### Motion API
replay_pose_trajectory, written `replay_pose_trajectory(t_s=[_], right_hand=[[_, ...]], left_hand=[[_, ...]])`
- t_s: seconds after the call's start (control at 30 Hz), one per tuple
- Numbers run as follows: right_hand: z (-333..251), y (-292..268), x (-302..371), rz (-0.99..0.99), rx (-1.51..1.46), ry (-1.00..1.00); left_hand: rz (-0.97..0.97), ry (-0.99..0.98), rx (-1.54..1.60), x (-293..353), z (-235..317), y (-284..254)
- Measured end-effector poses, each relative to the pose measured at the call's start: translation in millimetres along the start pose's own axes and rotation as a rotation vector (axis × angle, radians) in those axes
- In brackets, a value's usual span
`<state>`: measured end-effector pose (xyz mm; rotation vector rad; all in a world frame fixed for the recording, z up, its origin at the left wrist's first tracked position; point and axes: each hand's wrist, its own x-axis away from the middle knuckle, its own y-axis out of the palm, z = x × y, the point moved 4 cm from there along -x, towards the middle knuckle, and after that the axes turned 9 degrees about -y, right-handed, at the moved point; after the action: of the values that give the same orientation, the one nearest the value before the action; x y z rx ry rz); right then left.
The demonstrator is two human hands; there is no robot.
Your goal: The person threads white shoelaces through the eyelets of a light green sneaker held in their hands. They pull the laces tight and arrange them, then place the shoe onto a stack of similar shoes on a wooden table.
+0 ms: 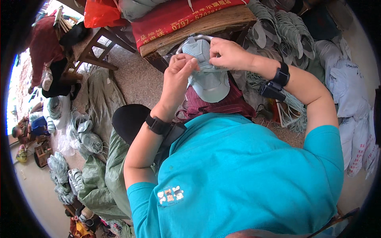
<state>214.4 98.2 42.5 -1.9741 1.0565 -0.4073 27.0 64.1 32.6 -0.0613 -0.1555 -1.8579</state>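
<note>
A pale blue-grey shoe upper (213, 90) lies in front of me over the dark red striped cloth (241, 102) on my lap. Its perforated tongue end points away, inside a curved metal bar (203, 37) at the wooden bench's edge. My left hand (179, 70) is closed in a pinch at the upper's left side, thumb and forefinger together. On the other side, my right hand (231, 53) also pinches, its fingertips touching the upper beside the tongue. Whatever thin thing either pinch holds is too small to make out. A pale strip crosses the upper just below the fingers.
The wooden bench (234, 20) carries a red printed cloth (174, 23) and a red plastic bag (101, 14). Bundled grey uppers (295, 33) and pale cords (295, 117) lie right, near stuffed white sacks (345, 87). Left are a wooden stool (93, 45), green sacking (104, 93) and another person (47, 51).
</note>
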Motion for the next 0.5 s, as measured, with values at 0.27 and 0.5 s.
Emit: replay_pose_trajectory(t_s=[0.27, 0.5], right_hand=[[-29, -5, -7, 0.206, -0.774, 0.340], [-78, -42, -30, 0.335, -0.673, -0.094]], left_hand=[[-0.144, 0.084, -0.159, 13, 68, -7], [-0.376, -0.006, 0.192, 12, 73, 5]])
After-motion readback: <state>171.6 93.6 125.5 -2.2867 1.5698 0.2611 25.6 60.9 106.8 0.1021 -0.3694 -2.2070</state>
